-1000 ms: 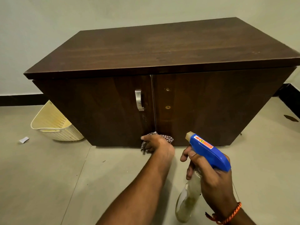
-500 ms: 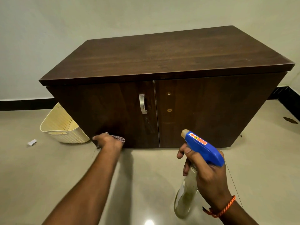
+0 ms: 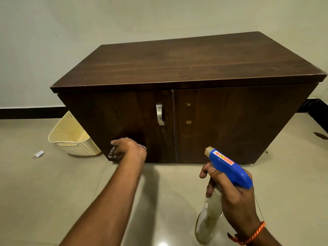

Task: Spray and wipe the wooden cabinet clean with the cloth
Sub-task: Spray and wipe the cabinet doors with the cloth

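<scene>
Right hand [image 3: 236,201]: fingers curled round a clear plastic spray bottle with a blue trigger head [image 3: 229,167].
Left hand [image 3: 129,150]: grips a bunched checked cloth [image 3: 112,154], pressed low on the left door [image 3: 124,112].
Dark brown wooden cabinet [image 3: 177,68]: stands on the floor by the wall.
Progress: seemingly mid-wipe; right door and top likely remain.
Writing: red arrow sticker [image 3: 224,158], no legible words.

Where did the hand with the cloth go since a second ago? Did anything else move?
The left hand, gripping the cloth, slid left along the bottom of the left door of the cabinet, from the middle seam to near the left corner. The right hand kept holding the spray bottle away from the cabinet. The doors stayed shut, and the basket did not move.
</scene>
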